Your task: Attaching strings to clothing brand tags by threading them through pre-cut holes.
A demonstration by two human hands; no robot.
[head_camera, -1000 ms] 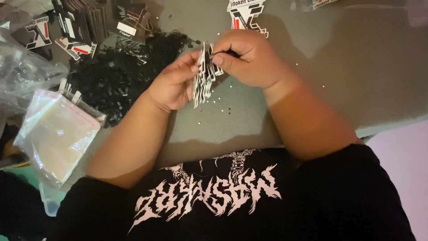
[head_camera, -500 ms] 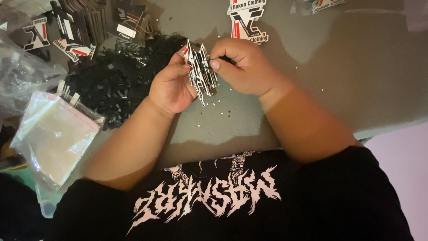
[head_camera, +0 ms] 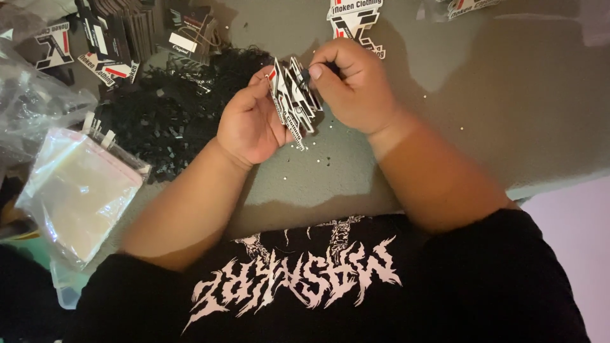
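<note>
My left hand [head_camera: 250,121] holds a small stack of black, white and red card tags [head_camera: 293,101] upright over the grey table [head_camera: 495,95]. My right hand [head_camera: 357,89] is closed beside the stack, pinching a thin black string [head_camera: 305,77] at the tags' top edge between thumb and forefinger. Both hands touch the stack. A few tiny pale beads [head_camera: 305,147] lie on the table just below the tags.
A heap of black strings [head_camera: 171,114] lies left of my hands. More printed tags [head_camera: 101,44] are spread at the far left and others [head_camera: 353,18] at the top centre. A pile of clear plastic bags [head_camera: 79,190] lies at the left edge. The table's front edge runs at lower right.
The tag stack has turned more face-up and fanned slightly in my left hand. My right hand's fingers shifted to the tags' top edge, pinching the string there.
</note>
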